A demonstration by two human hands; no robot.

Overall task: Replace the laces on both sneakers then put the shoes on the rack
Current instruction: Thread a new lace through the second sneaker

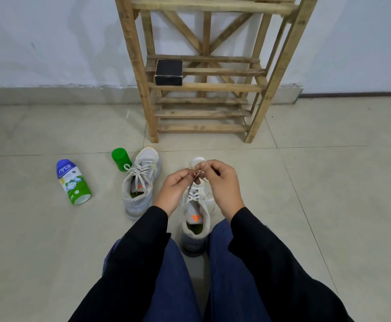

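Nearest, under the wrists: black sleeves (pixel 143 242) and blue trousered legs (pixel 231 275), knees apart. The white-and-grey mesh sneaker with an orange tongue tag (pixel 193 211) stood between them, heel toward the person, likely braced there so it wouldn't slide while lacing.

Left hand (pixel 178 189) was closed, pinching the thin off-white lace (pixel 191 187). Right hand (pixel 220 182) was also closed, fingers curled on the same lace, with a loop poking out above the fingertips. Both were held just above the sneaker's eyelet rows, touching each other. Looked like tying or pulling the last crossing tight. Toe was hidden behind the hands, so I can't tell how far the lacing ran.

Left of the left hand, close by: the matching second sneaker (pixel 141 182), laced with a bow, upright, toe pointing away. A green plastic cap (pixel 120 159) lay touching its toe side. Further left, well apart, a blue-and-green powder bottle (pixel 72 182) lay on its side.

Beyond the hands: bare beige floor tiles (pixel 306 182), open room right of the right hand and ahead.

Farthest: a slatted raw-wood shoe rack (pixel 201 113) against the white wall, with a black cardboard box (pixel 168 72) on the left end of a middle shelf. Lower shelves were free; rack legs and slat edges could catch a toe going in.
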